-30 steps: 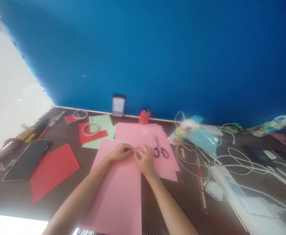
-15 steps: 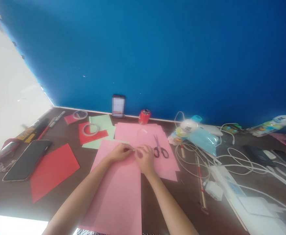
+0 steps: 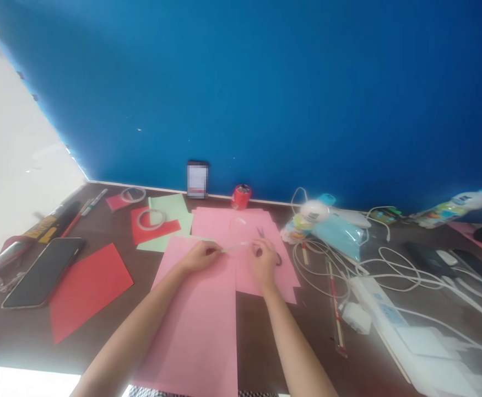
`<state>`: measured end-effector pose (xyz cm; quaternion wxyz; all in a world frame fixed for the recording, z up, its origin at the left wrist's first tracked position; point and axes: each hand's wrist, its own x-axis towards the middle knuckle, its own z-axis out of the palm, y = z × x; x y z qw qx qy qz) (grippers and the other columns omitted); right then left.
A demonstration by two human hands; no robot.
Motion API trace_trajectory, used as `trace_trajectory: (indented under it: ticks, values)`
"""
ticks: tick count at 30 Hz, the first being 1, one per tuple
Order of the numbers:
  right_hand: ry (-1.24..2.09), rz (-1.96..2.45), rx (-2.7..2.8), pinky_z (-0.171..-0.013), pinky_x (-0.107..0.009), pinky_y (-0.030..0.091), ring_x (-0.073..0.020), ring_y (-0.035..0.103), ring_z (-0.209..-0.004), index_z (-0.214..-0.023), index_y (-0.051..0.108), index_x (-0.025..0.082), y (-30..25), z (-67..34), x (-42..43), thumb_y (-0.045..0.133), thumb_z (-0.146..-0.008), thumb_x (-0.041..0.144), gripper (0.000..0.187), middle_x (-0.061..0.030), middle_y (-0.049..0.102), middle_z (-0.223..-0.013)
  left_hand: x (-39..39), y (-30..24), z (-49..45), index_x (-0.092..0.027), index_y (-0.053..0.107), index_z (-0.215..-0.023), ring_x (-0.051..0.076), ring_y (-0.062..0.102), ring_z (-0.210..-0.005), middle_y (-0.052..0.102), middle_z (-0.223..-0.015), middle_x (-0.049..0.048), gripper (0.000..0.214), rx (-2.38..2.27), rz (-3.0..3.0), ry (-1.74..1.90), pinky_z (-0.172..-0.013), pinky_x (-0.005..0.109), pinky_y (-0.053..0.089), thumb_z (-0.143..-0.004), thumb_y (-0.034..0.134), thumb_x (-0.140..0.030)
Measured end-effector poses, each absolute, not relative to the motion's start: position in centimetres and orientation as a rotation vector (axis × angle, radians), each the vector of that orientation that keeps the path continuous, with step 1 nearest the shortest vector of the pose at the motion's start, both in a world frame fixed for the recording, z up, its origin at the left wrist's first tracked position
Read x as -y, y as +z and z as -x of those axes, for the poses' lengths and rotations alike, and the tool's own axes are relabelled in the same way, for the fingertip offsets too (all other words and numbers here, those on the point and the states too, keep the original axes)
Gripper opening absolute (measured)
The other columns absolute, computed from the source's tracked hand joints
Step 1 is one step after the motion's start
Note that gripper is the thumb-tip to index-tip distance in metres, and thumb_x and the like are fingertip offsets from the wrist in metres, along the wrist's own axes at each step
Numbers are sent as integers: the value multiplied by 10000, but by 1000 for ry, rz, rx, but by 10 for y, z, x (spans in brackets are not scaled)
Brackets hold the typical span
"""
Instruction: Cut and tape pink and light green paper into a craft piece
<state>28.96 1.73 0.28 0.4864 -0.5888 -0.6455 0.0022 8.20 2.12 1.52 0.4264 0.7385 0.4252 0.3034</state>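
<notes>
My left hand [image 3: 201, 257] is closed in a pinch on one end of a thin clear tape strip [image 3: 236, 248]. The strip stretches to my right hand [image 3: 264, 261], whose fingers are closed on its other end. Both hands hover over pink paper sheets [image 3: 201, 325] on the dark table. The right hand lies over the handles of black scissors [image 3: 260, 232]; only the blades show.
Red paper [image 3: 87, 286] and a phone [image 3: 42, 271] lie at the left. Tape rolls [image 3: 151, 218] sit on red and green sheets behind. A red cup [image 3: 241, 197] stands by the blue wall. White cables and a power strip [image 3: 383, 309] crowd the right.
My right hand has moved right, away from the left hand, drawing the tape strip out between them. It now covers the scissors' handles. The left hand stayed in place.
</notes>
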Motion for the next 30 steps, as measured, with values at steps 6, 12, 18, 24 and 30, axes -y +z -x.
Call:
trace_trajectory:
  ticks: [6,12,18,24,30]
  values:
    - [45,1590,1661,-742,-393,442,-232,571,-820,-883,614,157,-2,-305,-18,385,-783,138,250,-107,621,-875,-20,13,-83,-179,646,-878,172,591,-855,653,-934,42,255,-1084,-1923,852,-753,276,455,-802,402,-172]
    - [381,1478,1518,-700,-363,481,-214,594,-777,-939,582,153,4,-290,-13,460,-796,285,229,-115,625,-894,-16,8,-85,-177,595,-1025,182,561,-991,610,-1071,75,314,-1120,-2173,888,-869,301,439,-833,356,-110]
    - [1065,1364,1146,-383,-223,411,-123,543,-436,-826,561,172,9,-263,-10,570,-710,515,362,-7,612,-596,-22,-6,-84,-161,515,-1136,185,537,-1057,567,-1161,93,359,-1154,-2466,805,-907,338,446,-845,323,-77]
    - [1068,1297,1141,-493,-256,500,-142,602,-525,-738,597,160,-2,-259,-19,661,-635,456,320,-29,640,-646,-25,-9,-85,-155,531,-1140,205,540,-1047,575,-1181,97,371,-1338,-2629,738,-885,357,449,-830,349,-62]
    - [983,1283,1187,-568,-297,532,-178,644,-629,-809,607,151,-4,-260,-22,625,-686,457,330,-70,674,-743,-31,-7,-73,-161,614,-1026,239,523,-953,606,-1110,78,396,-1869,-2472,766,-814,371,422,-717,427,1]
